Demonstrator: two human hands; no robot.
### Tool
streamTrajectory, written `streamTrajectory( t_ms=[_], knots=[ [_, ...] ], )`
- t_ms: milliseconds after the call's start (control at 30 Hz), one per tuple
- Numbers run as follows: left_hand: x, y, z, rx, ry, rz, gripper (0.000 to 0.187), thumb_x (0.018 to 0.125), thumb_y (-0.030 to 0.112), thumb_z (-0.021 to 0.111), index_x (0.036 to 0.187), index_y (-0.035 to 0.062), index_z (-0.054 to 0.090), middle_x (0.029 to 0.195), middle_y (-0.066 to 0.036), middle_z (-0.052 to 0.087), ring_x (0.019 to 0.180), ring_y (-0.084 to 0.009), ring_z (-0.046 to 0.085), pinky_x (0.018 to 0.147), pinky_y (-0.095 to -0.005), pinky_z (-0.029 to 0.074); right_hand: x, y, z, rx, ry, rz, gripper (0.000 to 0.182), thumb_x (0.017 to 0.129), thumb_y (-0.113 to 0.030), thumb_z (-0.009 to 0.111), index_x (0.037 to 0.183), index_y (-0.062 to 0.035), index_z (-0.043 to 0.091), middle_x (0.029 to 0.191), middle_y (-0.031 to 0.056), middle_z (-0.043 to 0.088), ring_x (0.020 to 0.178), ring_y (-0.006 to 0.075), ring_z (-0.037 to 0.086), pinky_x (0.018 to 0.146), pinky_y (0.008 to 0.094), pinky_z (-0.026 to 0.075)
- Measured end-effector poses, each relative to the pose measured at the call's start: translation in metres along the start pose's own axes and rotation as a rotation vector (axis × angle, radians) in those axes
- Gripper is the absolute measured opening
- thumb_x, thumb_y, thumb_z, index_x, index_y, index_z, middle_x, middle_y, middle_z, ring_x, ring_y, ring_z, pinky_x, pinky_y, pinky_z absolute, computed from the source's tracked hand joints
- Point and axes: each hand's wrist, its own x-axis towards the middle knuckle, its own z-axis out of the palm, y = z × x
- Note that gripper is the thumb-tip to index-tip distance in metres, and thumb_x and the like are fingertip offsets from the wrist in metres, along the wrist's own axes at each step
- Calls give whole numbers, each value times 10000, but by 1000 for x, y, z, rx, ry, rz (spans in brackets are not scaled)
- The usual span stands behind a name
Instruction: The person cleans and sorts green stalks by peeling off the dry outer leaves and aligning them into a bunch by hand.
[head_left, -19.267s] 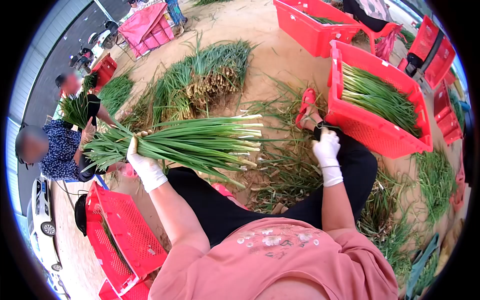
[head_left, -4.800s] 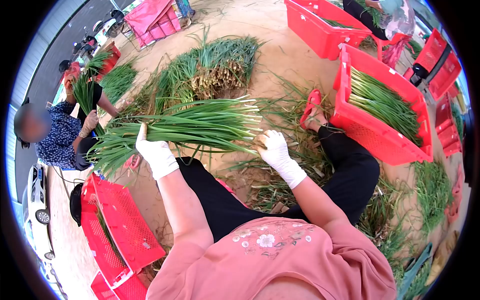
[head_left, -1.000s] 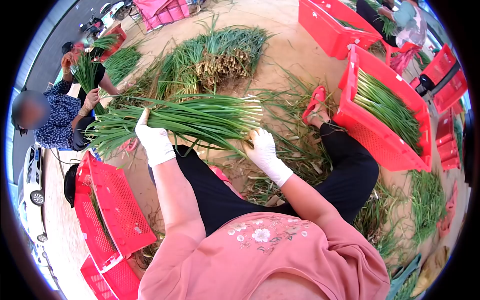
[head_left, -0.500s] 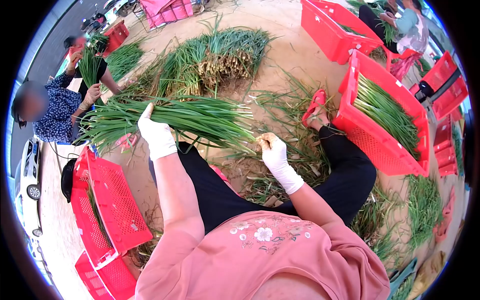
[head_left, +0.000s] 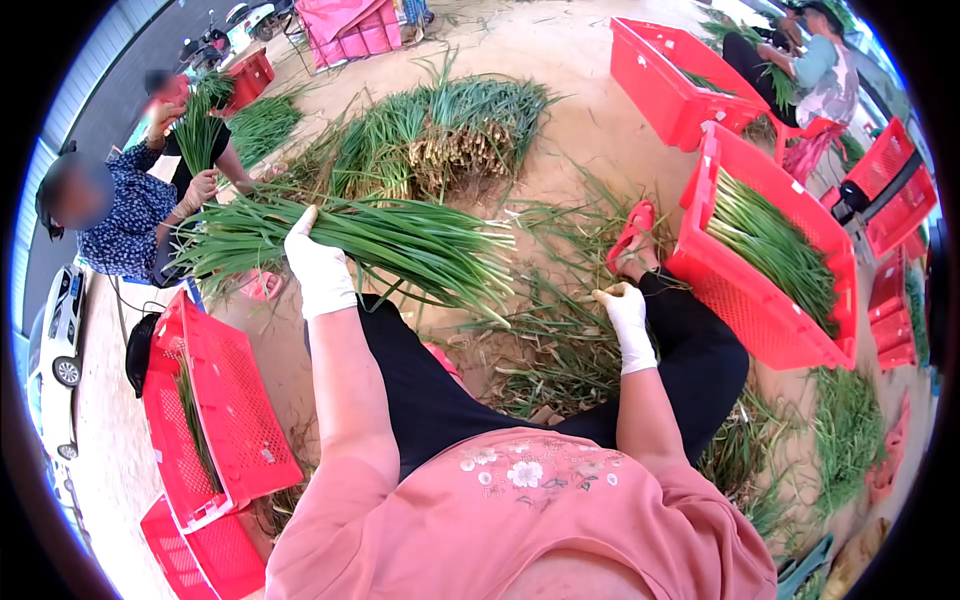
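Note:
My white-gloved left hand [head_left: 318, 268] is wrapped round a thick bunch of garlic chives [head_left: 420, 245], held level above my lap. Its green leaves spread out to the left, and the pale stem ends point right. Apart from the bunch, on its right, my gloved right hand [head_left: 625, 315] is over my knee. The fingers of that hand are pinched together at soiled tips, and whatever they hold, if anything, is too small to make out. Beyond the bunch lies a large heap of untrimmed chives [head_left: 460, 130] with brownish root ends.
A red crate [head_left: 790, 325] of chives stands on the right, another red crate [head_left: 660, 85] behind it. More red crates [head_left: 235, 420] are at the left. Stripped leaves [head_left: 560, 375] litter the ground between my legs. Co-workers [head_left: 120, 215] sit at left and upper right.
My right hand has moved away from the stem ends, to the right and slightly down. My left hand keeps hold of the bunch in nearly the same place.

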Motion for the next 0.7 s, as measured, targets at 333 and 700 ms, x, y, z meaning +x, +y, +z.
streamTrajectory(
  t_ms=[333, 700],
  knots=[
    [-77, 52, 168, -337, -269, -369, 155, 685, -50, 614, 832, -3, 593, 730, -99, 596, 616, -209, 575, 571, -329, 483, -29, -182, 23, 503, -557, -651, 1233, 519, -370, 819, 1374, 19, 20, 1333, 241, 297, 1250, 282, 296, 1026, 345, 252],
    [-91, 5, 266, 520, -1016, -111, 673, 520, 205, 813, 1044, -80, 500, 944, -184, 587, 888, -311, 582, 797, -352, 464, 2, -146, -3, 1347, -1012, 7, 386, 676, -127, 662, 1024, -3, 549, 845, 98, 630, 705, 213, 628, 692, 335, 528]
  ],
)
